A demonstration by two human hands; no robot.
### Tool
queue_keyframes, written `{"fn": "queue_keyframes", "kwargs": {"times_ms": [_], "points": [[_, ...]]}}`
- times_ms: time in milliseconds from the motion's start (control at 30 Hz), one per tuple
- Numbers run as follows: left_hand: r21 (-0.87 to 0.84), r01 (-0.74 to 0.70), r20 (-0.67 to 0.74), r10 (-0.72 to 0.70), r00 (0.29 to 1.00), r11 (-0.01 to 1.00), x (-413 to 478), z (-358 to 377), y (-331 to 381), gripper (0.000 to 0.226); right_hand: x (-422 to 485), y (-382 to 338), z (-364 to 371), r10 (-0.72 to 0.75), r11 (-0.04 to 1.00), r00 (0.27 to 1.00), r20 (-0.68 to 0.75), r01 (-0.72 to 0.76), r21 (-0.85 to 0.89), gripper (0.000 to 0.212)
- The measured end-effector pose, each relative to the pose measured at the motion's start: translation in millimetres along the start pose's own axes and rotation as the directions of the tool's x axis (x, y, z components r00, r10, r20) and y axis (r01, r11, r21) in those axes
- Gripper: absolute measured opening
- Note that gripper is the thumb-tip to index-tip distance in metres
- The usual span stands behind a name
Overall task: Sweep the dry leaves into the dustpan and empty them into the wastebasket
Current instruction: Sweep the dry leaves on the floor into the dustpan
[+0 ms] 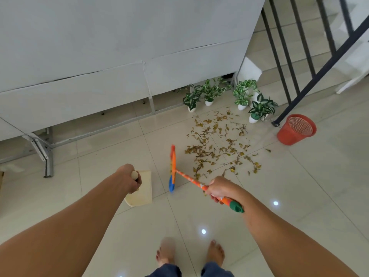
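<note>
Dry yellow-brown leaves and twigs lie scattered over the tiled floor in the middle right. My right hand grips the orange handle of a broom, whose orange and blue head stands on the floor just left of the leaves. My left hand is closed around the handle of a cream dustpan, held low above the floor to the left of the broom head. A red mesh wastebasket stands on the floor to the right of the leaves.
Several small potted plants in white pots stand behind the leaves. A white panel wall on a metal frame runs along the left and back. A dark stair railing rises at the right, next to the wastebasket. My bare feet are at the bottom.
</note>
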State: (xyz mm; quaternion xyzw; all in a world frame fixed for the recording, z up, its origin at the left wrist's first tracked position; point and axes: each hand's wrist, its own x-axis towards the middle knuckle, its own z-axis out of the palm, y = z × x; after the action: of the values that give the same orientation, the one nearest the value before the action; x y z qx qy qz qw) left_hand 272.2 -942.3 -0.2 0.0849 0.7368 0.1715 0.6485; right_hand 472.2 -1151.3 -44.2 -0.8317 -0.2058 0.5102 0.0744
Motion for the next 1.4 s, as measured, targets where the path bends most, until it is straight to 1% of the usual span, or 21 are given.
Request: {"fn": "queue_keyframes", "kwargs": {"times_ms": [133, 267, 367, 433, 600, 733, 800, 867, 967, 1067, 1200, 1300, 1400], "points": [[0.009, -0.011, -0.016, 0.011, 1.0, 1.0, -13.9, 18.8, -17.3, 0.023, -0.6, 23.3, -11.7, 0.044, 0.992, 0.999, 0.024, -0.041, -0.117, 0.023], [0.0, -0.019, -0.009, 0.019, 1.0, 1.0, -27.7, 43.2, -39.0, 0.02, -6.2, 49.6, -46.7, 0.057, 0.968, 0.996, -0.076, -0.074, -0.241, 0.024], [-0.013, -0.029, -0.021, 0.029, 0.999, 0.999, -35.6, 60.9, -52.5, 0.018, -4.9, 66.7, -77.2, 0.044, 0.967, 0.992, -0.117, -0.072, -0.245, 0.018], [-0.039, -0.031, -0.036, 0.03, 0.999, 0.999, -41.0, 75.1, -60.6, 0.019, -2.8, 79.9, -95.7, 0.033, 0.973, 0.993, -0.113, -0.058, -0.222, 0.02], [-0.083, -0.034, -0.052, 0.03, 0.998, 0.996, -56.8, 115.1, -80.6, 0.022, -0.4, 113.2, -120.0, -0.013, 0.973, 1.0, -0.009, 0.01, -0.232, 0.025], [-0.108, -0.037, -0.047, 0.032, 0.998, 0.993, -69.9, 140.5, -96.6, 0.022, -1.3, 128.3, -122.2, 0.013, 0.954, 0.998, 0.055, 0.004, -0.299, 0.03], [-0.108, -0.037, -0.046, 0.032, 0.998, 0.993, -76.7, 148.9, -102.2, 0.022, -2.5, 132.0, -118.9, 0.022, 0.944, 0.999, 0.029, -0.011, -0.329, 0.033], [-0.108, -0.042, -0.042, 0.037, 0.998, 0.993, -82.4, 155.4, -104.8, 0.022, -4.0, 135.2, -118.1, 0.008, 0.942, 1.0, -0.029, -0.017, -0.336, 0.032], [-0.089, -0.048, -0.033, 0.045, 0.998, 0.995, -88.7, 164.6, -105.9, 0.02, -6.8, 139.7, -130.1, -0.005, 0.947, 0.999, -0.053, -0.012, -0.32, 0.031], [-0.055, -0.045, -0.019, 0.044, 0.999, 0.997, -92.8, 175.5, -108.4, 0.02, -7.6, 150.1, -155.2, 0.015, 0.978, 0.998, -0.066, -0.028, -0.206, 0.029], [-0.029, -0.056, -0.01, 0.056, 0.998, 0.998, -97.2, 193.8, -111.8, 0.024, -11.1, 162.5, -175.6, 0.003, 0.996, 0.995, -0.1, -0.012, -0.085, 0.026], [0.0, -0.069, 0.001, 0.069, 0.998, 0.998, -101.3, 211.8, -113.5, 0.024, -17.6, 166.9, -183.7, 0.029, 0.997, 0.986, -0.166, -0.041, -0.071, 0.022], [0.034, -0.074, 0.025, 0.073, 0.997, 0.997, -102.2, 229.0, -113.4, 0.022, -24.1, 171.9, -189.3, 0.102, 0.988, 0.961, -0.258, -0.129, -0.089, 0.012]]}}
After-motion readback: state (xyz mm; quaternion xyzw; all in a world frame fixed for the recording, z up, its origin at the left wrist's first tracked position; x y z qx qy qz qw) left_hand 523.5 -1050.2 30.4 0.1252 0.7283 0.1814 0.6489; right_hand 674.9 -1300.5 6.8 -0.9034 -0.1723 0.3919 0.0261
